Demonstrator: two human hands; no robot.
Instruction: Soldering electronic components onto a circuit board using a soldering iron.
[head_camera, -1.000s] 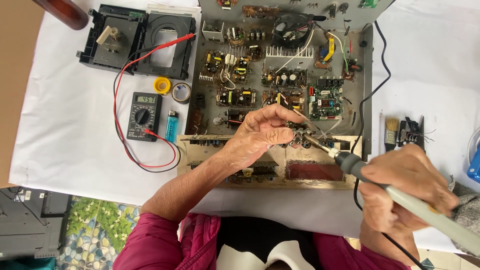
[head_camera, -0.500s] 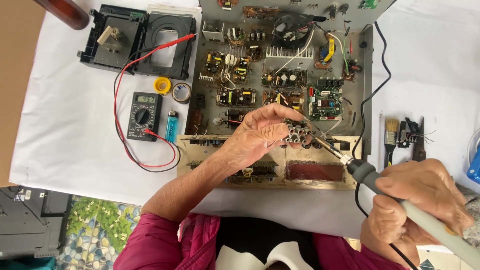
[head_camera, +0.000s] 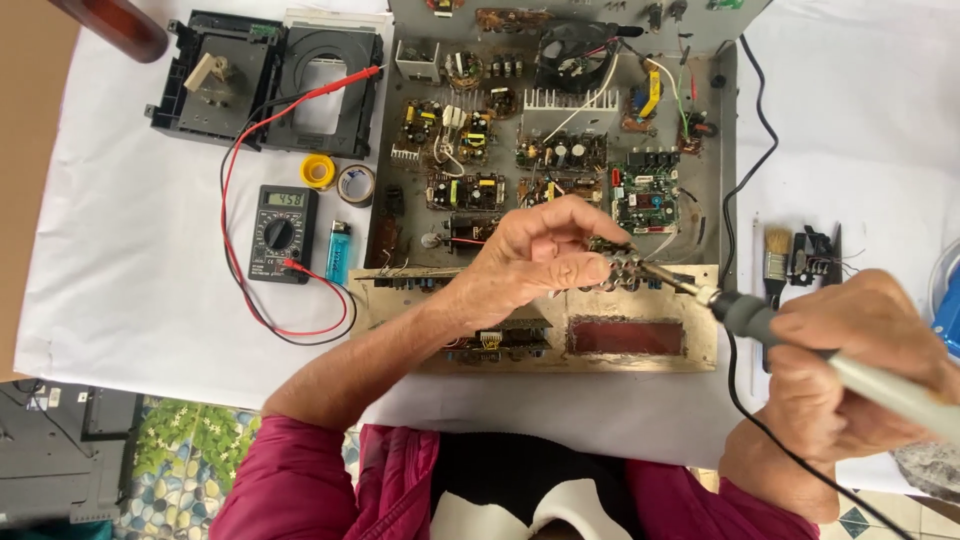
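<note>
Head view: a small cluster of metal components (head_camera: 622, 268) is being pinched between the thumb and fingertips of the left hand (head_camera: 545, 252), just above the front edge of the opened chassis (head_camera: 545, 190), over its worn front panel (head_camera: 560, 325). The tip of a soldering iron (head_camera: 735, 310) is being brought against the right side of that cluster, the iron being gripped in a closed fist by the right hand (head_camera: 860, 375), with its black cord (head_camera: 745, 400) trailing down beside the wrist. Whether the tip is touching the metal or only lying just beside it cannot be told.

Circuit boards (head_camera: 560, 150) are being left exposed inside the chassis behind the hands. To the left, on the white cloth (head_camera: 120, 250), a multimeter (head_camera: 281, 233) is lying with its red lead (head_camera: 240, 180) looping around it, a blue lighter (head_camera: 340, 251) just beside it, and two tape rolls (head_camera: 337, 177) above. A disc drive mechanism (head_camera: 265, 75) is lying farther back. A small brush (head_camera: 777, 252) is resting to the right of the chassis.

As a judgement, the fingertips are being held very near the hot tip, so a burn is being risked if the iron slips; the pinched part could also heat up and be dropped onto the boards.
</note>
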